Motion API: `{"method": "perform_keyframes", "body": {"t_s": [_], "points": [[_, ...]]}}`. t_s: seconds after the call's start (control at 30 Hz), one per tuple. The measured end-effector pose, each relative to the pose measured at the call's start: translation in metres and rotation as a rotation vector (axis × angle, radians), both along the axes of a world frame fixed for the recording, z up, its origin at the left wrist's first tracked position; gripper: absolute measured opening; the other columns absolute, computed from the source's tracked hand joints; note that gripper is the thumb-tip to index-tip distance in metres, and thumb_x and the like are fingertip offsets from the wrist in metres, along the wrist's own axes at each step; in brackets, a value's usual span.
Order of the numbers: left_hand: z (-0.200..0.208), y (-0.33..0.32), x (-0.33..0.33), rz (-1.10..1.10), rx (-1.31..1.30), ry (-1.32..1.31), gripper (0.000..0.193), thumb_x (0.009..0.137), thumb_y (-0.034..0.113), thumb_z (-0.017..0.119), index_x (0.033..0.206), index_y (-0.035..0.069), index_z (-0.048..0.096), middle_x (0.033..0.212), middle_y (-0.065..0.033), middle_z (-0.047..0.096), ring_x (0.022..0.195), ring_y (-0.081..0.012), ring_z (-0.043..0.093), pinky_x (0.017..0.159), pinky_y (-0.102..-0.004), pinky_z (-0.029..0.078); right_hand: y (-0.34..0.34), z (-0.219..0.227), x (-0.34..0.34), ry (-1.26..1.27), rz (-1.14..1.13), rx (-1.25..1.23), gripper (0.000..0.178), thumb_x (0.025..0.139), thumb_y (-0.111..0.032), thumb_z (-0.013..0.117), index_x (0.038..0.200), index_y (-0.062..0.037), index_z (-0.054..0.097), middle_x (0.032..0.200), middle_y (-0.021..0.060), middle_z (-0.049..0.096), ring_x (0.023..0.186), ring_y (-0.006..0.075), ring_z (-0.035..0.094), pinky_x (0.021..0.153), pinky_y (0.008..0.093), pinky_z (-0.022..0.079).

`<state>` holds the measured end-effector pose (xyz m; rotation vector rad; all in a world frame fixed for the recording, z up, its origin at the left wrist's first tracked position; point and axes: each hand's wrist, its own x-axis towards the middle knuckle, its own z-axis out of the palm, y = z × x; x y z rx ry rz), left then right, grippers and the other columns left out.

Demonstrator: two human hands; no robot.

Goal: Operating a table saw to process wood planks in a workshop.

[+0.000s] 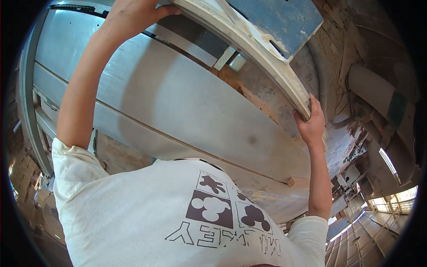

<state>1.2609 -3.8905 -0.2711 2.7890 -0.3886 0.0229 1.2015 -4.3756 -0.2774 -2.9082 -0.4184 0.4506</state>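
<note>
A long, pale, curved wooden strip (262, 60) runs from the upper edge down to the right. My right hand (312, 124) is closed round its lower right end, thumb on the near side and fingers over the far side. At the upper edge, my left hand (131, 20) is at the other end, its thumb against the strip. The left fingers run out of the picture. Beyond the strip, a blue metal plate (280, 22) with a dusty white edge lies close along it. Under my arms lies a wide grey metal machine table (195, 98).
A small wood block (297, 182) sits at the table's near right edge. A metal rail (29, 98) bounds the table at the left. Near the strip is a pale small block (237, 62). Dusty scraps (333, 40) lie at the far right, near a large curved grey casing (371, 84).
</note>
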Motion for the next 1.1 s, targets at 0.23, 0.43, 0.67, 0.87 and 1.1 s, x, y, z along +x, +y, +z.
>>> {"method": "perform_keyframes", "body": {"t_s": [0.23, 0.43, 0.67, 0.87, 1.1], "points": [[-0.055, -0.04, -0.08, -0.029, -0.178, -0.441, 0.042, 0.076, 0.009, 0.074, 0.116, 0.011, 0.061, 0.114, -0.0047, 0.06, 0.105, -0.0266, 0.056, 0.087, -0.0376, 0.045, 0.004, 0.006, -0.003, 0.005, 0.002, -0.076, 0.067, 0.071, -0.022, 0.075, 0.13, -0.0012, 0.05, 0.126, 0.0181, 0.056, 0.113, 0.0353, 0.055, 0.096, 0.0399, 0.044], [-0.083, -0.127, -0.108, -0.045, -0.233, -0.164, 0.044, 0.083, 0.023, 0.067, 0.124, 0.009, 0.057, 0.129, -0.0057, 0.055, 0.119, -0.0254, 0.049, 0.096, -0.0388, 0.039, 0.008, 0.006, 0.0, -0.012, 0.012, -0.089, 0.067, 0.072, -0.023, 0.075, 0.13, -0.0004, 0.05, 0.126, 0.0178, 0.056, 0.114, 0.0348, 0.055, 0.096, 0.0392, 0.044], [-0.074, -0.123, -0.137, -0.071, -0.174, -0.065, 0.047, 0.082, 0.023, 0.068, 0.125, 0.008, 0.056, 0.131, -0.0067, 0.054, 0.123, -0.0257, 0.046, 0.1, -0.0395, 0.037, 0.007, 0.009, -0.002, -0.005, -0.008, -0.081, 0.066, 0.072, -0.025, 0.074, 0.13, -0.0011, 0.05, 0.125, 0.0175, 0.057, 0.114, 0.0345, 0.055, 0.096, 0.0397, 0.044], [-0.056, -0.104, -0.142, -0.131, -0.159, 0.006, 0.043, 0.077, 0.014, 0.07, 0.118, 0.007, 0.06, 0.119, -0.0079, 0.058, 0.114, -0.0256, 0.053, 0.094, -0.0387, 0.043, 0.011, 0.004, -0.001, -0.099, 0.052, -0.009, 0.067, 0.072, -0.026, 0.075, 0.13, -0.0012, 0.051, 0.125, 0.0193, 0.058, 0.114, 0.036, 0.055, 0.096, 0.0403, 0.044], [-0.012, -0.05, -0.066, -0.003, 0.002, -0.489, 0.04, 0.071, 0.019, 0.077, 0.106, 0.013, 0.059, 0.107, -0.0049, 0.06, 0.103, -0.0245, 0.057, 0.095, -0.0409, 0.041, 0.003, 0.007, -0.015, -0.023, 0.025, -0.074, 0.071, 0.073, -0.022, 0.073, 0.136, -0.0014, 0.045, 0.132, 0.0203, 0.053, 0.122, 0.0355, 0.051, 0.103, 0.0392, 0.04]]}}
